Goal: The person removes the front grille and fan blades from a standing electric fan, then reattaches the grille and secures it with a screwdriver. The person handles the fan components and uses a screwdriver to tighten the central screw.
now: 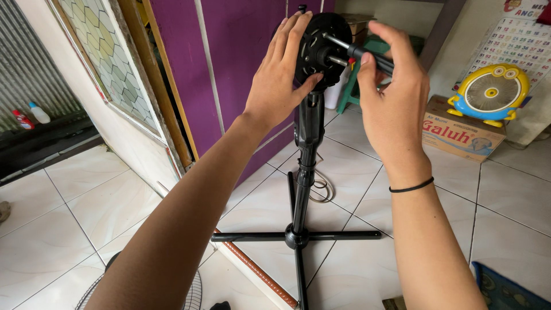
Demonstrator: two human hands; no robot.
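Forearms: both reach up from the lower edge, nearest the camera; a black band circles the right wrist [410,187].
Left hand [281,80]: fingers spread wide, palm laid flat on the rear of the motor head [321,46], thumb pressed to its lower edge.
Right hand [393,97]: closed on a screwdriver [367,55], black handle between thumb and fingers, metal shaft pointed into the front of the motor head.
Motor head: black, round, slotted face; sits atop the pole [307,149], between the two hands, at upper centre.
Stand: pole upright, cross base [295,235] flat on the floor.
Floor [69,212]: white glossy tiles; a fan grille [192,295] lies at the lower edge.
Room: purple door [241,69] behind; cardboard box [462,135] at right with a small yellow fan [492,92] on it.
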